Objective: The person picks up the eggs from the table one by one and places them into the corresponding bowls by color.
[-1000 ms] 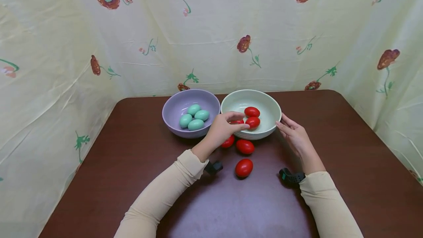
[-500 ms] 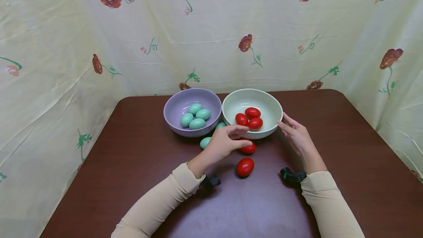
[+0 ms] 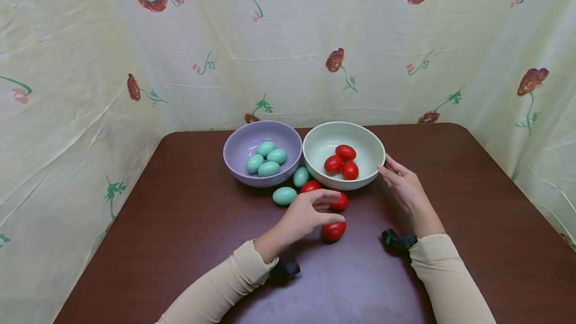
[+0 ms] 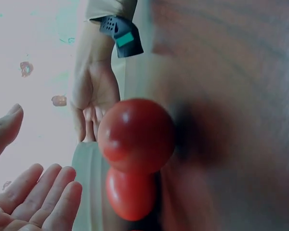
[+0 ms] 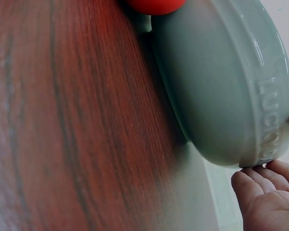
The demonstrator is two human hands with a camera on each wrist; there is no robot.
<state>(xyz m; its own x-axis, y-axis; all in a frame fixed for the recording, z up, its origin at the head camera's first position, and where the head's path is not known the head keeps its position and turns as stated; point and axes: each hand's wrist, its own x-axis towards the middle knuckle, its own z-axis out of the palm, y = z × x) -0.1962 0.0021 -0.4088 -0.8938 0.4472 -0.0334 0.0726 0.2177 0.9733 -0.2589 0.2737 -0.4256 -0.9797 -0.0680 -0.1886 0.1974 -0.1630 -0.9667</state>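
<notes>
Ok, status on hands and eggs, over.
Left hand empty, near loose red eggs. Right hand touching pale bowl. Three red eggs inside, three out. Two loose green eggs nearby, apparently not blocking.

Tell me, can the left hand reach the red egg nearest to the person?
Probably yes: the left hand holds nothing and is close to that red egg, with nothing visible between them.

Palm showing and thumb apart from the fingers, a left hand (image 4: 33, 204) extends near a red egg (image 4: 137, 134), which partly hides a second egg (image 4: 131, 196) beside a pale green bowl (image 4: 89, 168). Beyond, a right hand (image 4: 97, 94) — black band (image 4: 121, 36) at the wrist, beige sleeve (image 4: 113, 8) above — touches the bowl before flower-patterned cloth (image 4: 36, 45).
</notes>
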